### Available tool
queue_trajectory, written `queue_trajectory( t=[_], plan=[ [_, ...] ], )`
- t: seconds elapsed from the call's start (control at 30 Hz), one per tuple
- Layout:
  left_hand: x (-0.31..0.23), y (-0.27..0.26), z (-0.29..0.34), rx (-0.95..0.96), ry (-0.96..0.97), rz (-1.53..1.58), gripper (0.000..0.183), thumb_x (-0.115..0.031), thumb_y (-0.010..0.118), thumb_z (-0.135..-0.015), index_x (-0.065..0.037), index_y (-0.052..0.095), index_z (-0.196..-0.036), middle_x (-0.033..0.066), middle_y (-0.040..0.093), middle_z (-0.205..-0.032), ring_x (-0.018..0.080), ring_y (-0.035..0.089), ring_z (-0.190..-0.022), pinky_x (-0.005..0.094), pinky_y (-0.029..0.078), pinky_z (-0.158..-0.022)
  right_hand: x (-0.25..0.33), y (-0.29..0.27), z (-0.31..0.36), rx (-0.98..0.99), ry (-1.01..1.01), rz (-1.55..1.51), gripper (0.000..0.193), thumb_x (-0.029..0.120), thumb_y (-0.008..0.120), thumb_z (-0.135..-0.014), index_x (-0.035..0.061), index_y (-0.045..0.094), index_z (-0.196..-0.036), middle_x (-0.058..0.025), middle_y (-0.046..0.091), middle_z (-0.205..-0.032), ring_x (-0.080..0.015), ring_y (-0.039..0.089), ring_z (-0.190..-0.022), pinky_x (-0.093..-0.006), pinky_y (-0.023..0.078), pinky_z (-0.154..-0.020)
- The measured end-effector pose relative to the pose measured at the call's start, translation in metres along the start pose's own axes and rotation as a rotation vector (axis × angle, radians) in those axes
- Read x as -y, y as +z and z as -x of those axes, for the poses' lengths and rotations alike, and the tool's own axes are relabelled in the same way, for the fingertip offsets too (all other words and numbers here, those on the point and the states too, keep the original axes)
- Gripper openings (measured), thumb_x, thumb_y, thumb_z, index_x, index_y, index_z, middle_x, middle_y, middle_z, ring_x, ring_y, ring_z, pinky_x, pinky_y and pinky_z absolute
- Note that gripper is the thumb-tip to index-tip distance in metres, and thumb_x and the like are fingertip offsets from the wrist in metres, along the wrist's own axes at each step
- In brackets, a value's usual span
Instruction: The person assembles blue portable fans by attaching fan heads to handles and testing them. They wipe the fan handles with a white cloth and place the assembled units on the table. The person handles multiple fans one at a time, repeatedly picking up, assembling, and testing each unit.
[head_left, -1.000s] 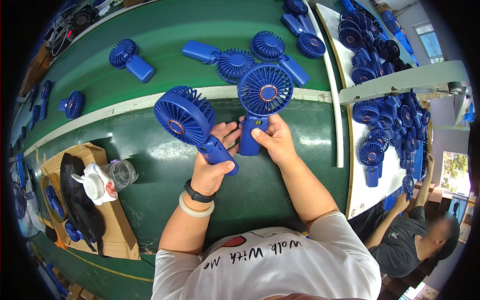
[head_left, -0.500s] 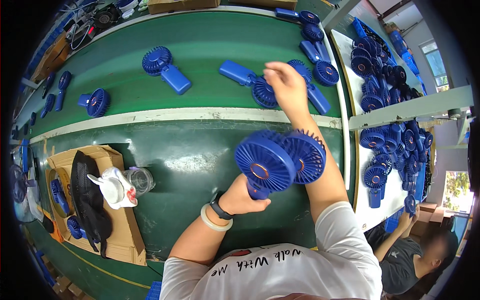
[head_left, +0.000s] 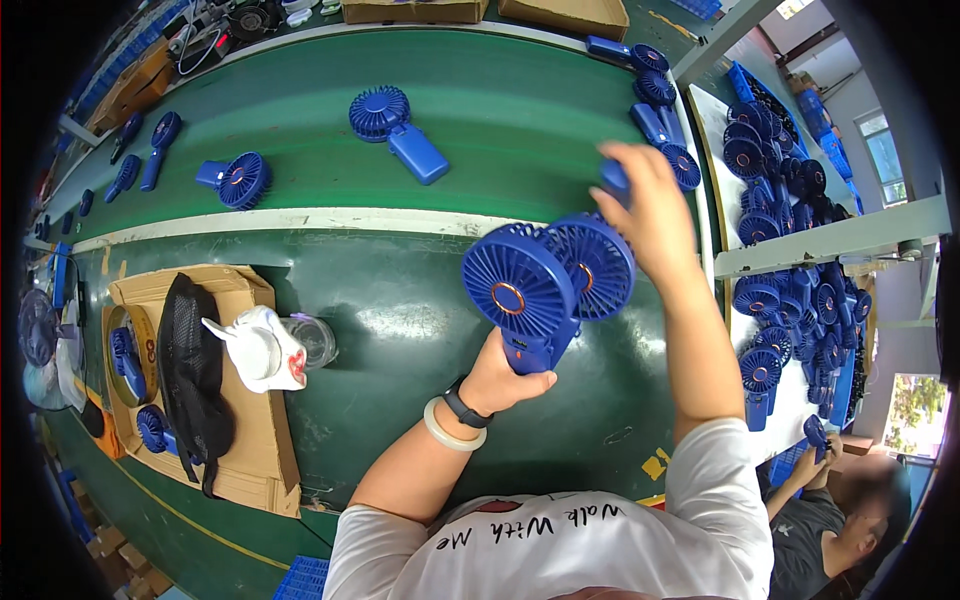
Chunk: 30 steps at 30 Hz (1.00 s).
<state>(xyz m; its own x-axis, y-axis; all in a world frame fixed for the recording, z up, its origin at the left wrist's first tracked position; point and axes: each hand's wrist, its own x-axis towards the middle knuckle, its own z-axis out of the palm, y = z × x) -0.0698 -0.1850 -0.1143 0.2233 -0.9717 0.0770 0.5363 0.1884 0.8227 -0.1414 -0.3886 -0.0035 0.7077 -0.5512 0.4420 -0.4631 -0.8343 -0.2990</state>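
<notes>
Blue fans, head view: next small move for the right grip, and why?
I'd probably settle the right grip on the blue piece at its fingertips before shifting it: blur leaves it unclear whether that piece is secured. The left grip appears to hold two blue fans, so the right looks like the freer one.

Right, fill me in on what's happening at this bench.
A person's left hand holds two fans above the bench. The right hand, blurred, is near the belt with something blue at its fingers. More fans lie on the belt; a fan heap covers part of the white table at right.
</notes>
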Motion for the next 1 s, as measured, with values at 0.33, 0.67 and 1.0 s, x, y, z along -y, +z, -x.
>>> queue_trajectory(
  t=[0.33, 0.67, 1.0],
  plan=[
    [0.005, 0.000, -0.003, -0.117, 0.047, 0.012, 0.081, -0.017, 0.074, -0.062, -0.006, 0.035, -0.131, 0.0083, 0.049, -0.118, 0.0202, 0.050, -0.109, 0.0348, 0.041, -0.092, -0.013, -0.049, 0.176, 0.116, 0.382, 0.192, 0.053, -0.001, 0.070, -0.065, 0.0010, 0.050, -0.115, -0.0206, 0.050, -0.108, -0.0380, 0.051, -0.102, -0.0412, 0.042, -0.088],
    [0.006, -0.001, -0.002, -0.149, 0.011, 0.096, 0.083, -0.009, 0.072, -0.061, -0.006, 0.031, -0.133, 0.0100, 0.050, -0.115, 0.0230, 0.053, -0.105, 0.0366, 0.046, -0.086, -0.031, 0.000, 0.168, 0.015, 0.825, -1.383, 0.051, 0.020, 0.058, -0.086, 0.0023, 0.039, -0.129, -0.0188, 0.053, -0.113, -0.0268, 0.057, -0.095, -0.0406, 0.048, -0.083],
    [0.007, -0.004, -0.005, -0.347, 0.013, 0.174, 0.081, -0.006, 0.067, -0.061, -0.008, 0.031, -0.134, 0.0059, 0.047, -0.117, 0.0200, 0.050, -0.106, 0.0352, 0.044, -0.090, -0.009, 0.060, 0.118, 0.231, 0.555, -2.559, 0.056, 0.043, 0.043, -0.090, 0.0131, 0.030, -0.136, -0.0153, 0.050, -0.108, -0.0227, 0.049, -0.077, -0.0343, 0.042, -0.063]
  ],
)
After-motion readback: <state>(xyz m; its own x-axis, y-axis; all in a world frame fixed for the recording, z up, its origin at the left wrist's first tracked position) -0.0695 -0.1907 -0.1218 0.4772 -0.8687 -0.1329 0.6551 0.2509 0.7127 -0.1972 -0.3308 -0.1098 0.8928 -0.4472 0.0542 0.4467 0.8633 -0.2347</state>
